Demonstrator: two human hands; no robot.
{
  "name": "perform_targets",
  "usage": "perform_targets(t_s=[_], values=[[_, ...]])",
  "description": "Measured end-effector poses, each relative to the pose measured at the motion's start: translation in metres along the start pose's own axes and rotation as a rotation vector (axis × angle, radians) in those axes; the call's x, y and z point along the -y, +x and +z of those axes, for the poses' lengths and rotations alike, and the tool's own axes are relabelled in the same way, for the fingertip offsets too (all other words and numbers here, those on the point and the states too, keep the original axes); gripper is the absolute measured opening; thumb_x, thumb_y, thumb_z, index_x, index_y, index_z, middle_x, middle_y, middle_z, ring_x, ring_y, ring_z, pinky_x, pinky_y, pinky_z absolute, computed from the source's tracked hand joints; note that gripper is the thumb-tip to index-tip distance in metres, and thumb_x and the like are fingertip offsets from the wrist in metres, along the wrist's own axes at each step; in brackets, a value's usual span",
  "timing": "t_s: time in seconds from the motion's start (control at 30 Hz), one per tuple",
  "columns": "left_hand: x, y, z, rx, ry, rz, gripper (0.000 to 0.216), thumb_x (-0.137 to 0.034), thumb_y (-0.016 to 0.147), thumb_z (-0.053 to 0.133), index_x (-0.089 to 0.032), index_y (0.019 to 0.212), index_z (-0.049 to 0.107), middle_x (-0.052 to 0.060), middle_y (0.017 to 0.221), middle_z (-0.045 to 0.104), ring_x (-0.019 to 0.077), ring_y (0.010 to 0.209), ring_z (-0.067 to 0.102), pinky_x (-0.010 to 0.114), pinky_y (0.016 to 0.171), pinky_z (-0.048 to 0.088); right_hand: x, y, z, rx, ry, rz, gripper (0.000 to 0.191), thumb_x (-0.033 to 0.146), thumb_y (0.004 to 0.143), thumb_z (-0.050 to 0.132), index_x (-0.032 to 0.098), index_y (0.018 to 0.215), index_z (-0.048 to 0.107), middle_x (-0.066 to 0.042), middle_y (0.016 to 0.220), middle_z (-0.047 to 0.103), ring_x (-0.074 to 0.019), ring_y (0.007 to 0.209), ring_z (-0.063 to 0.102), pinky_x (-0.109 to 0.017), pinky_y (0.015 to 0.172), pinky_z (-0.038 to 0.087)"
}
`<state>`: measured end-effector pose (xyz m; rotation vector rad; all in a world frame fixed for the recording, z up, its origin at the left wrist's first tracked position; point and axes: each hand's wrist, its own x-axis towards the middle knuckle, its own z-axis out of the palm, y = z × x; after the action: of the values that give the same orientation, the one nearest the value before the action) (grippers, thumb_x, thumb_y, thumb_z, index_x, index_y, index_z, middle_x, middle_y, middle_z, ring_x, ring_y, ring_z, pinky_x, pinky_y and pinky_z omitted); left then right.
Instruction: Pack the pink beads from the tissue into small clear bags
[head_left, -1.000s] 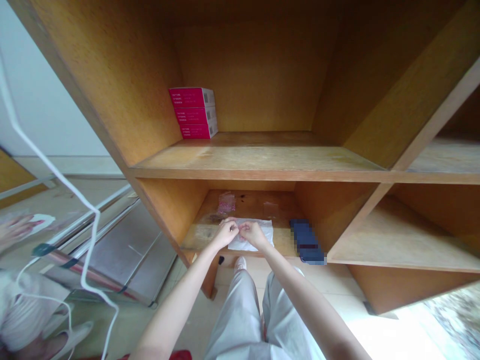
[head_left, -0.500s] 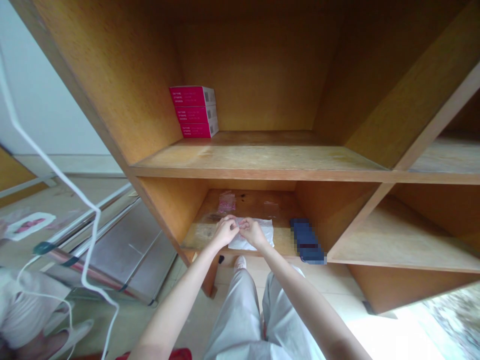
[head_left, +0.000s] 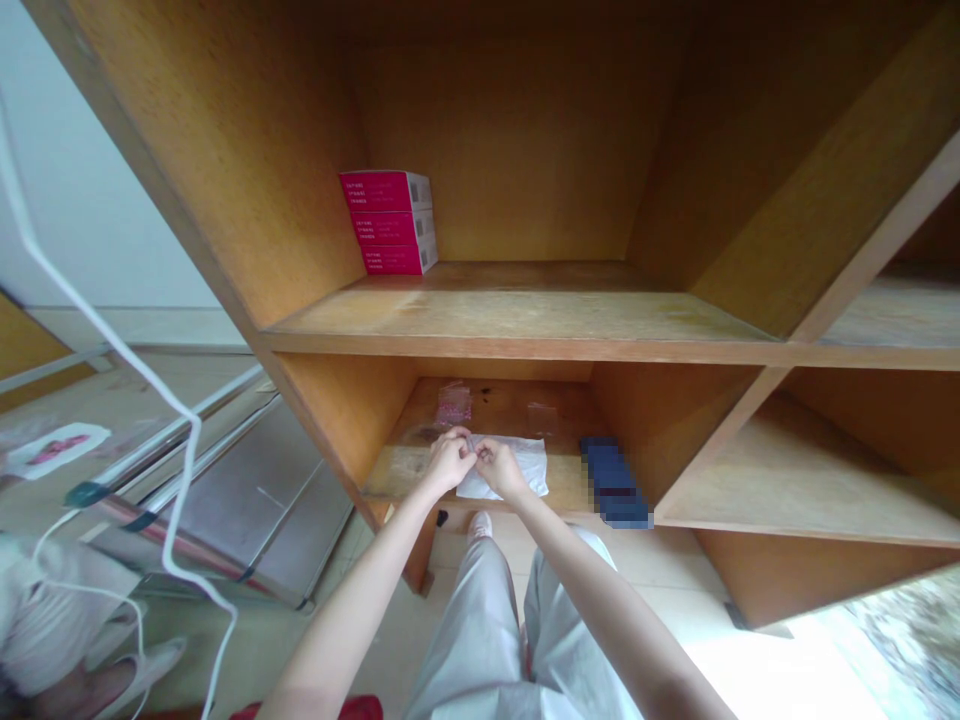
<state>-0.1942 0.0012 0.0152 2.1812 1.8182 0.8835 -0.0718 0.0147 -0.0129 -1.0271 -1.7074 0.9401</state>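
Observation:
Over the lower shelf, my left hand [head_left: 451,460] and my right hand [head_left: 498,465] meet with their fingertips close together. Both are closed in a pinch. What they hold is too small and too covered by the fingers to name. Beneath them lies a white cloth or sheet [head_left: 532,465], its right side showing past my right hand. Just behind my left hand rests a small clear bag with pink bits [head_left: 454,405]. A second clear bag [head_left: 542,418], nearly see-through, lies flat behind the white sheet.
A blurred dark blue object [head_left: 615,482] lies at the right of the lower shelf [head_left: 397,470]. Three pink boxes [head_left: 391,225] are stacked on the upper shelf. At left hangs a white cable [head_left: 180,500], near a metal-framed table [head_left: 247,470] and a person's foot [head_left: 142,675].
My hands stay over the white sheet. Their fingers have shifted very slightly, the right hand a touch lower and to the left.

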Motion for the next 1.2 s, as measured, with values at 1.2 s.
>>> perform_targets(t_s=[1.2], values=[[0.013,-0.021,-0.009,-0.043,-0.153,0.194,0.063,-0.034,0.063,0.065,-0.024,0.12,0.04,0.007,0.118,0.048,0.0243,0.111,0.041,0.041,0.096,0.032,0.03,0.022,-0.039,0.343,-0.189,-0.121,0.032,0.015,0.061,0.064,0.016,0.093,0.066,-0.007,0.09,0.066,-0.0188,0.077,0.06,-0.027,0.072,0.044]])
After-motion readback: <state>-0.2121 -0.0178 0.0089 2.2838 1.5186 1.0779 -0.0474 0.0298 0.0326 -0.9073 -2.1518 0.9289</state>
